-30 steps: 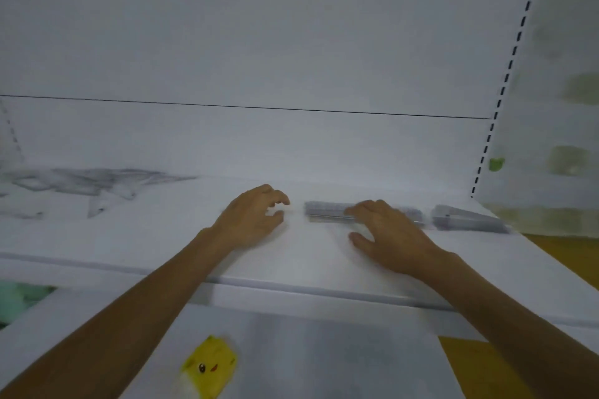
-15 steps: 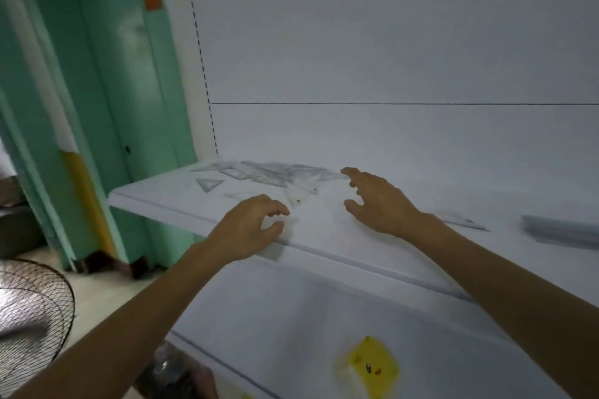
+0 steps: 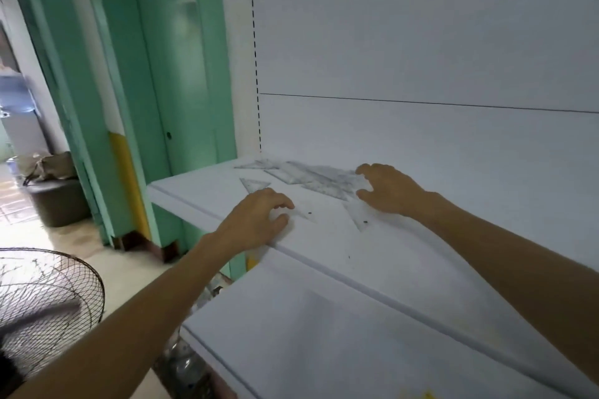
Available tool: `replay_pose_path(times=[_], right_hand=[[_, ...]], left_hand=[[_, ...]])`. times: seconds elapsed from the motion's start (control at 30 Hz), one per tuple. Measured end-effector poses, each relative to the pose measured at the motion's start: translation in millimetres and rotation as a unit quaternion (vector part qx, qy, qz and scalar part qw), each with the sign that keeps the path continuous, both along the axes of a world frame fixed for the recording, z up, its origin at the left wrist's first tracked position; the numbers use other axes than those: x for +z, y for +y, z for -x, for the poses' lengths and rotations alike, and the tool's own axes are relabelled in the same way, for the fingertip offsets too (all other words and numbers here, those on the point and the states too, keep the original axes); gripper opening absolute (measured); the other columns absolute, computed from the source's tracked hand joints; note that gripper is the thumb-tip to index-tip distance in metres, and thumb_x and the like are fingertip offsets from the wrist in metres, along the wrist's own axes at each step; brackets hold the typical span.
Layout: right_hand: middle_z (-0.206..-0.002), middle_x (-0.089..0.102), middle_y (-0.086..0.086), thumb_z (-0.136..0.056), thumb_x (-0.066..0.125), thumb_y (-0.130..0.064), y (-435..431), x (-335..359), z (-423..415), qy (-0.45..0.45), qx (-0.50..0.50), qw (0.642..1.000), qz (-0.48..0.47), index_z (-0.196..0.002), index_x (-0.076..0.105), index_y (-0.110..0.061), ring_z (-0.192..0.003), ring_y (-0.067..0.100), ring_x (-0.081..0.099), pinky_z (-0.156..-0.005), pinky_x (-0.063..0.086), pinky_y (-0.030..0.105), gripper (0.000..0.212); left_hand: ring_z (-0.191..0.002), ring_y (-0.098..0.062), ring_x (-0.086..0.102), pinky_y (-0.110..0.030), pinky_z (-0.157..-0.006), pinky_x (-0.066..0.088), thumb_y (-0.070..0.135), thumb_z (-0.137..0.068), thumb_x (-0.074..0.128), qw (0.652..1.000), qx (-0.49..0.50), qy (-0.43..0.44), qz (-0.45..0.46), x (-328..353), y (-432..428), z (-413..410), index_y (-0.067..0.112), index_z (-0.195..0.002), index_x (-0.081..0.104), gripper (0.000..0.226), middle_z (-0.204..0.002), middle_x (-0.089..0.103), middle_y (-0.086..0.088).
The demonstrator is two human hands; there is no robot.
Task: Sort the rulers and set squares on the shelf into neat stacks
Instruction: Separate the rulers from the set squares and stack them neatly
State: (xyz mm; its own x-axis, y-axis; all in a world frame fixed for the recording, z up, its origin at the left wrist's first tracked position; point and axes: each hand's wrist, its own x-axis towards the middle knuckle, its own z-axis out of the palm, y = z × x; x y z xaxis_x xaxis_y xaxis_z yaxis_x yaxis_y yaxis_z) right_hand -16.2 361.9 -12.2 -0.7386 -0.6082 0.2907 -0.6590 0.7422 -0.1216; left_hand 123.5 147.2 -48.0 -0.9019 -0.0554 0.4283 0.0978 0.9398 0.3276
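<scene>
Plastic set squares (image 3: 317, 176) lie heaped just left of right hand (image 3: 389, 188), long axis left-right along far shelf (image 3: 201, 194); its fingers (image 3: 364, 169) spread wide, empty; left hand (image 3: 256, 217) loosely curled, empty.

Single head-worn view, forward and down, close over the white shelf (image 3: 324, 236).
</scene>
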Motion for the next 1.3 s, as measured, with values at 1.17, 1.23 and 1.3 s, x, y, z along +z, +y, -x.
replay_pose_path(times=[1.17,1.23,1.3], right_hand=[[-0.097,0.060,0.014,-0.091,0.041,-0.012,-149.2,-20.1,67.8,0.096,-0.115,0.981,-0.120,-0.090,0.044,-0.012,-0.075,0.025,0.048,-0.065,0.033,0.029,0.003],[-0.094,0.061,0.015,-0.091,0.041,-0.009,-150.6,-16.1,56.7,0.112,-0.134,0.981,-0.085,-0.088,0.040,-0.012,-0.071,0.024,0.047,-0.063,0.032,0.028,0.004],[-0.088,0.062,0.016,-0.092,0.038,-0.007,-149.1,-14.5,45.2,0.130,-0.139,0.981,-0.037,-0.093,0.045,-0.008,-0.070,0.027,0.052,-0.061,0.034,0.030,0.007]], left_hand=[[-0.135,-0.014,0.029,-0.044,-0.113,0.023,0.052,-0.092,0.040,0.979,-0.119,-0.157,0.056,-5.4,-161.9,123.9,0.033,-0.136,0.040,0.048,-0.146,0.036,0.007],[-0.130,-0.016,0.035,-0.040,-0.109,0.028,0.053,-0.089,0.045,0.983,-0.119,-0.132,0.052,-5.1,-161.7,123.9,0.029,-0.133,0.044,0.049,-0.142,0.042,0.005],[-0.126,-0.020,0.037,-0.036,-0.104,0.032,0.057,-0.085,0.049,0.987,-0.104,-0.113,0.056,-6.1,-161.4,123.1,0.026,-0.132,0.045,0.056,-0.137,0.045,0.001]])
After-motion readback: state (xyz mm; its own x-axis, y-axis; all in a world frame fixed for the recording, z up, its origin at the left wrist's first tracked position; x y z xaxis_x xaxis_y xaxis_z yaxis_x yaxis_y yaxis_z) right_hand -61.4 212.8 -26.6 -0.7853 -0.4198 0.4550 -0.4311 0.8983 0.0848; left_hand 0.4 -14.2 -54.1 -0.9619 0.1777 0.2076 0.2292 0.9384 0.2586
